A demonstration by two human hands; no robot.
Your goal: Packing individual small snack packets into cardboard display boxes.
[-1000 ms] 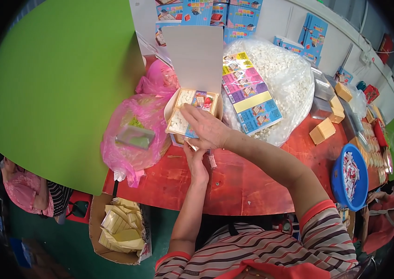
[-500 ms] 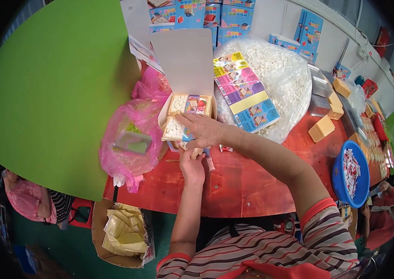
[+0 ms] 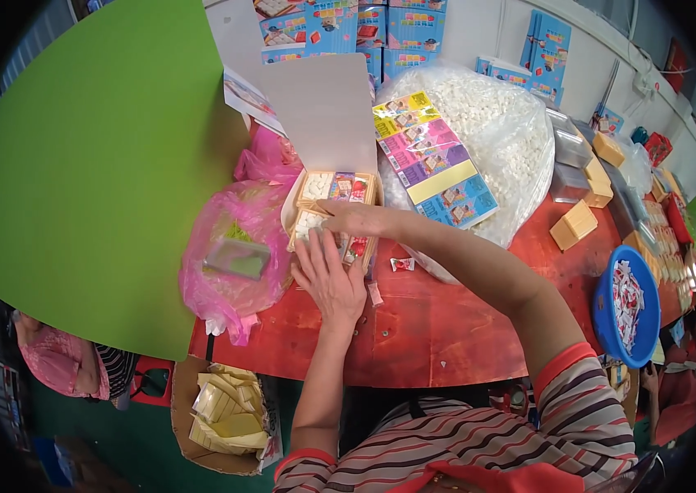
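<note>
In the middle of the table stands a carton with its pale lid (image 3: pixel 323 111) raised at the back. Inside sit two packs side by side, front and back, with cream edges: the back pack (image 3: pixel 317 186) shows white pieces, a purple label and a red strawberry print. My left hand (image 3: pixel 333 275) lies over the front pack with its fingers spread and pointing away from me. From the right, my right hand (image 3: pixel 358 218) reaches across the same pack, fingers stretched out over its top; some of its fingertips are hard to make out. Neither hand grasps anything.
Left of the carton lies a pink plastic bag (image 3: pixel 200 287) with a clear tray. Behind right, printed sheets (image 3: pixel 438 164) rest on a big bag of white pieces (image 3: pixel 504 140). A blue basin (image 3: pixel 626 308) of small wrappers stands right. A cardboard box (image 3: pixel 191 440) is below the table's edge.
My left hand has come up from beneath the front pack's near edge onto its top, fingers spreading. The front pack, earlier tilted at the carton's front, now sits inside it. My right hand shifted slightly right.
</note>
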